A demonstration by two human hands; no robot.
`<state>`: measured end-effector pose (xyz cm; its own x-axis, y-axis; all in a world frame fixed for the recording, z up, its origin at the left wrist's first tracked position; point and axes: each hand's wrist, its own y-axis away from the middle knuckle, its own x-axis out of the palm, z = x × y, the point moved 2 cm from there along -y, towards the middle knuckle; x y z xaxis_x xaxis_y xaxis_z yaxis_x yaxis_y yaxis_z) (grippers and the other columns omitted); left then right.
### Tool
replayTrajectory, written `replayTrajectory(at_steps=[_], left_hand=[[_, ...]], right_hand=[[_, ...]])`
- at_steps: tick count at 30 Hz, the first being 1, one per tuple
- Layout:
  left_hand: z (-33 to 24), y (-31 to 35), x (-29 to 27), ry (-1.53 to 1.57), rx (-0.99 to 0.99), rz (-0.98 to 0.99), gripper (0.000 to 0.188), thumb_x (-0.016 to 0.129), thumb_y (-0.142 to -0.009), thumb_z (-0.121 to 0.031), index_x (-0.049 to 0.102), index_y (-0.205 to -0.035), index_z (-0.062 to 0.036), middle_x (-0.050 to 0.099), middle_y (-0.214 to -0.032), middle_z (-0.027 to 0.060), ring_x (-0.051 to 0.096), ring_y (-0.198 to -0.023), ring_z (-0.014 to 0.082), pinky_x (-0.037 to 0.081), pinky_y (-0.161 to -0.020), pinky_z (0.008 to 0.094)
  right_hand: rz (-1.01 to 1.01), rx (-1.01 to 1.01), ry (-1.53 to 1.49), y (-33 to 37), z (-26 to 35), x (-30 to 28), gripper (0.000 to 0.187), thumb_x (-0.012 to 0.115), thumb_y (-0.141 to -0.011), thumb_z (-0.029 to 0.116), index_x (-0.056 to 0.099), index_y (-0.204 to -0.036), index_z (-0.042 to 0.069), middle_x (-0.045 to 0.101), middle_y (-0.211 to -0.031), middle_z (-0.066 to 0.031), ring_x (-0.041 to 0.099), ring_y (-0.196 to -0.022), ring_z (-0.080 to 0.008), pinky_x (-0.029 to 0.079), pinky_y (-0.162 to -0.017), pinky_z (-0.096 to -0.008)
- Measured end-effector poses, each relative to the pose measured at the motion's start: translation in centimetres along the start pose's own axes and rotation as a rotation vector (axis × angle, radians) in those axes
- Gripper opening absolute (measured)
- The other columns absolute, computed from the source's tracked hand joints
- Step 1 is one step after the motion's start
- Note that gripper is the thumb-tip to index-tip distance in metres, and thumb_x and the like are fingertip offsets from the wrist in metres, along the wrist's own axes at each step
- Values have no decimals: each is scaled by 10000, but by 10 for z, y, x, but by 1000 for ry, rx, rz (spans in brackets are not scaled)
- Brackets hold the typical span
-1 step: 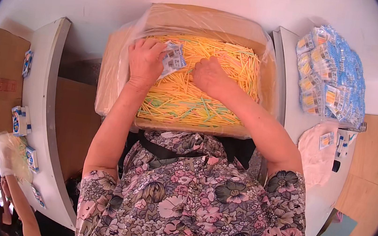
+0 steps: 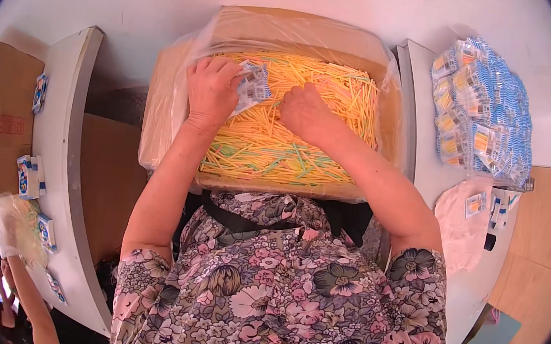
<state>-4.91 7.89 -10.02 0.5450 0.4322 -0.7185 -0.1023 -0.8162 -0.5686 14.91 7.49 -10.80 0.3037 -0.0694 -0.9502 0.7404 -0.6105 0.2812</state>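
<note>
A cardboard box [image 2: 287, 188] lined with clear plastic stands before me, filled with thin yellow sticks [image 2: 271, 152], some of them green or pink. Over its left part, my left hand [image 2: 212, 92] pinches a small clear plastic bag [image 2: 254, 90] with printing and a blue-striped edge. The bag tilts above the sticks, and its mouth is hard to make out. To its right, my right hand [image 2: 306, 112] rests against the sticks with curled fingers. Its fingertips are turned away, so what they hold is hidden.
On the right-hand table [image 2: 426, 122] a big heap of filled small bags [image 2: 485, 115] is piled, with a pink cloth [image 2: 457, 218] nearer me. Along the left table [image 2: 67, 102] lie several blue-and-white packs [image 2: 28, 177]. Another person's arm [image 2: 33, 300] reaches in at lower left.
</note>
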Motion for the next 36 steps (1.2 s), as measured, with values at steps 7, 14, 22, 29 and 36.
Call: replayTrajectory(at_steps=[7,14,22,29,36], left_hand=[[3,4,-18,783,-528,119,238,770,-662,-97,663,-870,-57,629,-817,95,581,-830,292,439,-779,420],[-66,-3,-15,559,213,523,171,770,-656,-51,671,-792,-18,646,-905,156,622,-851,331,498,-716,374],[-74,4,9,807,103,628,160,742,-682,29,686,-818,-35,663,-823,102,648,-764,249,494,-645,315],[-73,7,5,1008,-106,593,96,729,-737,14,682,-812,-24,678,-772,56,635,-708,146,494,-634,272],[-70,13,5,1051,-208,579,75,727,-759,2,683,-819,-13,676,-755,48,624,-716,111,490,-640,242]], right_hand=[[-108,-45,195,16,-9,-1,137,550,-813,164,635,-903,107,581,-863,-35,524,-922,-216,385,-852,-404],[-44,-88,31,28,-13,-60,115,530,-829,142,600,-901,86,586,-775,-65,585,-854,-225,396,-862,-416],[170,21,-522,40,-28,-94,170,533,-867,161,585,-912,5,641,-842,-144,637,-796,-296,469,-688,-409],[-232,231,-1293,60,-37,-67,296,539,-958,259,596,-1089,0,588,-817,-86,575,-742,-154,471,-688,-296],[-502,302,-1262,49,-13,-51,330,527,-955,309,620,-998,-4,596,-722,-103,588,-640,-170,464,-592,-313]])
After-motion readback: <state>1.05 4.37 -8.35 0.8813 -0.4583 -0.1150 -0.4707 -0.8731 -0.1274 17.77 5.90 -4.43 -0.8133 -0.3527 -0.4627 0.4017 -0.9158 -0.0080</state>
